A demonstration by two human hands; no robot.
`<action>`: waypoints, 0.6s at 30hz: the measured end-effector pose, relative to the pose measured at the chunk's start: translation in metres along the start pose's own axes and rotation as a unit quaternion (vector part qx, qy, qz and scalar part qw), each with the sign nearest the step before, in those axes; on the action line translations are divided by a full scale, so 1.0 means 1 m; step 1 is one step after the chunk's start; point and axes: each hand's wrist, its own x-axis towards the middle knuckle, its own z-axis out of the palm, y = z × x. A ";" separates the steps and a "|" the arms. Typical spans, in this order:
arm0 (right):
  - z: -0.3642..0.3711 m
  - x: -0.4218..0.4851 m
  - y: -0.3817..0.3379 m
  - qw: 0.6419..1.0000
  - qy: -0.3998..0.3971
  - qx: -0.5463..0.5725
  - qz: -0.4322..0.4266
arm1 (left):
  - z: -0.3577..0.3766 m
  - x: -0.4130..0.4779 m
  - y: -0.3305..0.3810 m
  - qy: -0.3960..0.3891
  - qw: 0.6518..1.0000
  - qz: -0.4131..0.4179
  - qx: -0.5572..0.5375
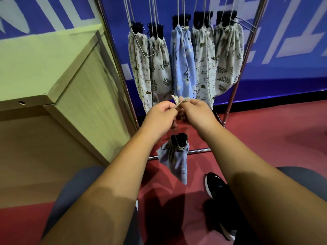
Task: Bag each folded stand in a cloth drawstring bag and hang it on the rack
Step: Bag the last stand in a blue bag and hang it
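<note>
Blue bag (174,161) dangling low between the forearms, black stand (179,139) poking from its puckered mouth. Left hand (161,115) and right hand (196,112) both pinching the frayed cord (175,99), fingers curled tight. Knotting, by the look of it. Next up: looping over the metal rack (231,103), beside five soft printed bags (203,59).

Five bags (185,61) hang on the rack (235,92), right of a cabinet (53,82).

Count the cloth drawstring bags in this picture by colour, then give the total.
Cream printed bags: 4, all on the rack
Blue bags: 2, one on the rack, one dangling by its drawstring, pinched by the left hand and right hand
Total: 6
</note>
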 end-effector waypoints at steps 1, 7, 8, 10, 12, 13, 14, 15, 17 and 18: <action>-0.003 -0.005 -0.003 1.000 -0.001 0.025 0.002 | 0.001 -0.003 0.005 -0.002 1.000 0.003 0.000; -0.029 -0.038 -0.025 0.996 -0.028 0.084 -0.003 | -0.003 -0.021 0.041 -0.012 0.999 0.020 0.028; -0.035 -0.045 -0.033 0.997 -0.031 0.071 -0.015 | -0.004 -0.023 0.050 -0.017 0.999 0.022 0.036; -0.045 -0.057 -0.047 0.998 -0.024 0.052 -0.035 | -0.004 -0.026 0.069 -0.025 0.997 0.038 0.056; -0.058 -0.066 -0.065 0.997 -0.020 0.044 -0.052 | -0.004 -0.029 0.093 -0.034 0.995 0.061 0.076; -0.066 -0.069 -0.075 0.997 -0.020 0.043 -0.062 | -0.003 -0.030 0.107 -0.039 0.993 0.074 0.079; -0.073 -0.072 -0.085 0.997 -0.020 0.028 -0.072 | -0.002 -0.029 0.118 -0.041 0.992 0.083 0.080; -0.084 -0.076 -0.097 0.996 -0.010 -0.004 -0.087 | 0.001 -0.030 0.134 -0.044 0.991 0.095 0.082; -0.101 -0.078 -0.118 0.989 0.017 -0.087 -0.115 | 0.006 -0.028 0.160 -0.049 0.986 0.119 0.101; -0.109 -0.078 -0.128 0.984 0.034 -0.118 -0.130 | 0.009 -0.026 0.173 -0.052 0.983 0.133 0.113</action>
